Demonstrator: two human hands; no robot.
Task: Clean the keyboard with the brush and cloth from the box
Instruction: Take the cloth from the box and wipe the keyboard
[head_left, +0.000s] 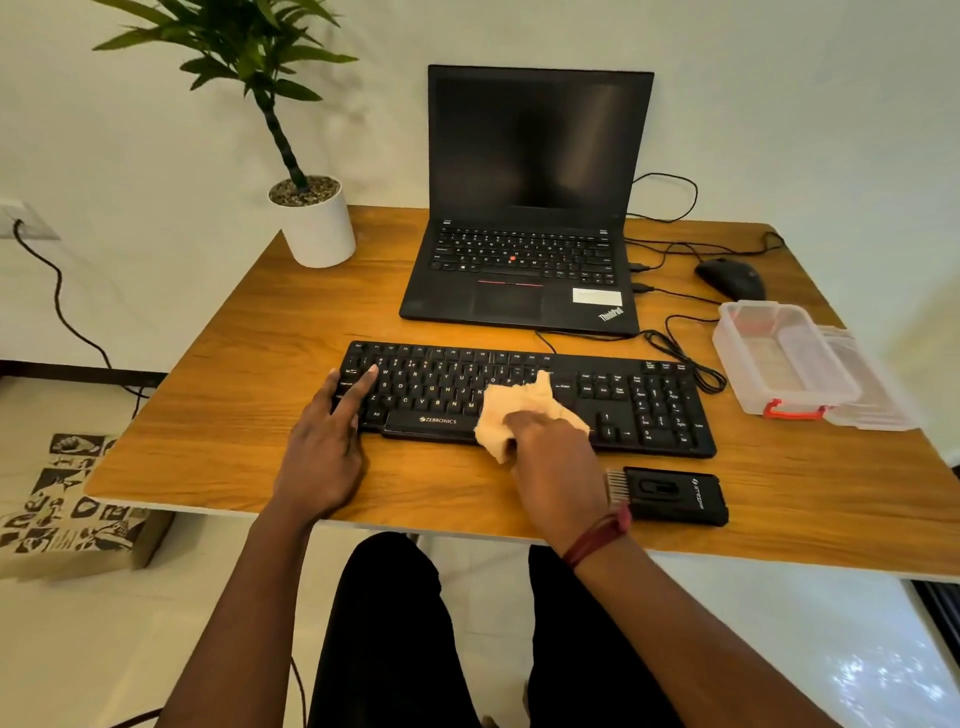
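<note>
Here we see the black keyboard (530, 397) lying across the middle of the wooden desk (249, 332), its long front edge set back from the desk's near edge, with bare wood in between. Our right hand (550, 441) presses a crumpled beige cloth (511, 408) onto the keys just right of the space bar, fingers bent down over it; part of the cloth hangs past the keyboard's front edge. Our left hand (327, 441) lies flat and spread at the keyboard's left end, fingertips on the leftmost keys, gripping nothing. The two hands are apart.

Just in front of the keyboard's right end, the black brush (670, 496) lies on the desk, its comb of bristles pointing left, close to our right wrist. Right of the keyboard sits the clear plastic box (779, 358), open, with its lid (872, 389) beside it near the desk's right edge. Behind the keyboard stands an open laptop (524, 208); a mouse (732, 278) and cables occupy the far right corner. A potted plant (317, 218) stands at the far left corner. The desk's left half is open wood.
</note>
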